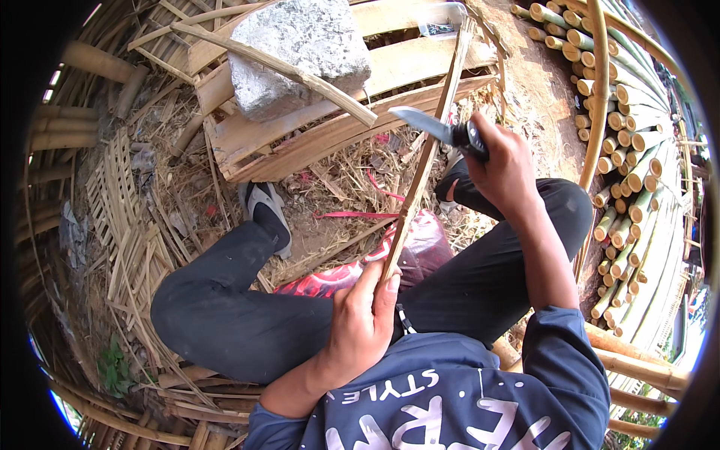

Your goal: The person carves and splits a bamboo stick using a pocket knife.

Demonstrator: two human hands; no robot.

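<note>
A long bamboo strip [424, 157] is running across the person's lap, its long axis climbing from about six o'clock at the left hand [360, 322] toward twelve o'clock, leaning slightly to one o'clock, past the stacked bamboo slats [315, 127] and the grey stone block [300, 52]. The left hand is closing firmly around the strip's near end. The right hand [506, 169] is sitting at about three o'clock from the strip's middle, fist wrapped tight on a knife [442, 129] whose blade is pointing toward nine o'clock, its edge meeting the strip partway up.
</note>
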